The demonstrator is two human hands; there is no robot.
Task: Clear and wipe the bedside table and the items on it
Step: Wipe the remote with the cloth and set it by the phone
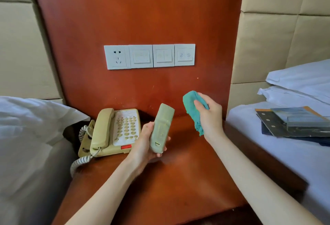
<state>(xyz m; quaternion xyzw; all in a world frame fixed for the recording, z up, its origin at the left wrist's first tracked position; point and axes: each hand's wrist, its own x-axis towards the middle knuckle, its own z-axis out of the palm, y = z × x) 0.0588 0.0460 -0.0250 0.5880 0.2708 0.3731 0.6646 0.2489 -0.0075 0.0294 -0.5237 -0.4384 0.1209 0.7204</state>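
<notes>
The step in hand looks like wiping the items one by one: the left hand [145, 146] is wrapped around the lower end of a pale remote control [161, 128], holding it tilted up above the middle of the bedside table [187, 180], while the right hand [209, 116] clutches a bunched teal cloth [192, 108] just beside it, not yet touching. The cream telephone [114, 132] sits at the table's back left corner (its coiled cord trails over the left edge). Next, I judge, the cloth must meet the remote's face and run along it, with the left hand turning it so every side gets covered
</notes>
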